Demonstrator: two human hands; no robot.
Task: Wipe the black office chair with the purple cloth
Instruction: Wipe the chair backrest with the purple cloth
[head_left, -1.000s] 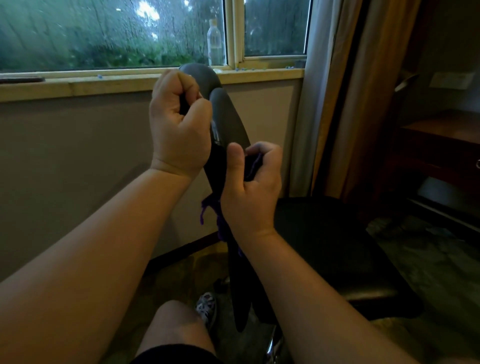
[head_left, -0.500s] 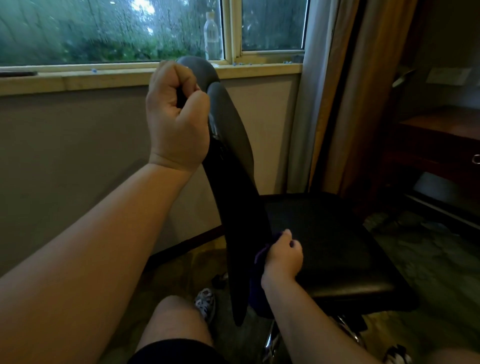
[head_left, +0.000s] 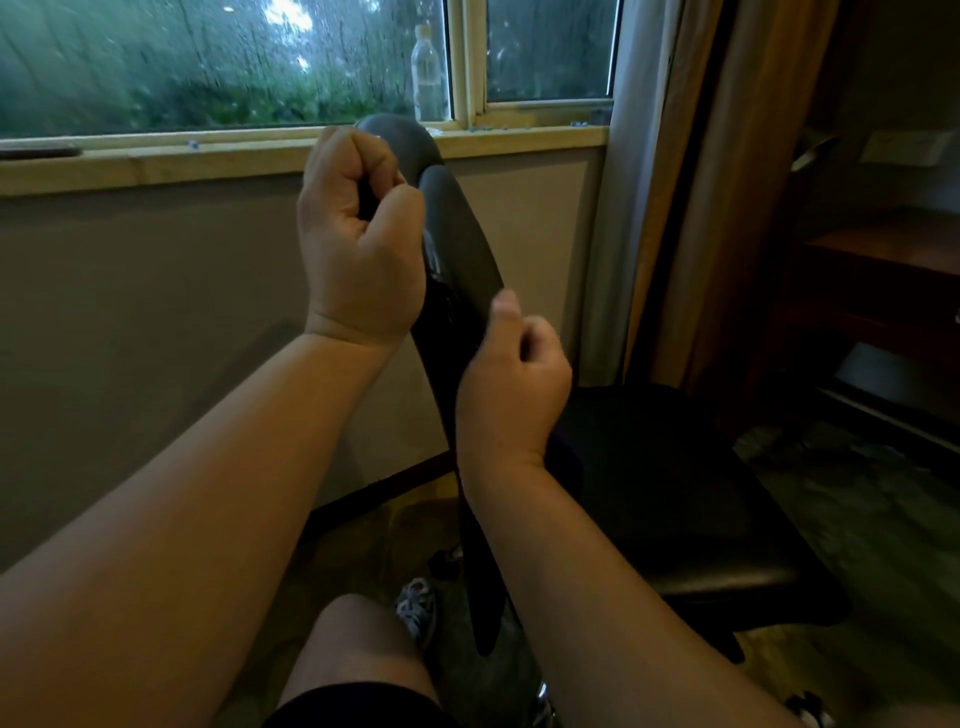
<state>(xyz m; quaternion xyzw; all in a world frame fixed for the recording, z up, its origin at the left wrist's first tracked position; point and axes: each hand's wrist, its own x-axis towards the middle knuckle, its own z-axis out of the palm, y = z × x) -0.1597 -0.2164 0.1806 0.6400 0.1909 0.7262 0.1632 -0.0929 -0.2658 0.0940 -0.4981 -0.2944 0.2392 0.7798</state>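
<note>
The black office chair stands in front of me, its backrest (head_left: 464, 236) seen edge-on and its seat (head_left: 675, 499) out to the right. My left hand (head_left: 358, 244) is closed around the top edge of the backrest. Lower down, my right hand (head_left: 514, 379) is pressed against the backrest's seat-facing side at about mid height, fingers curled on the purple cloth (head_left: 563, 460). Only a dark fold of the cloth shows, hanging under my right wrist; my hand hides everything else of it.
A wall with a wooden windowsill (head_left: 156, 161) lies just behind the chair, and a plastic bottle (head_left: 428, 73) stands on the sill. Curtains (head_left: 727, 182) hang to the right, beside a dark wooden desk (head_left: 883, 270). My knee and shoe (head_left: 415, 608) are below the backrest.
My right hand slid with the cloth down to the bottom of the backrest, then came back up to mid height. My left hand has kept its grip at the top.
</note>
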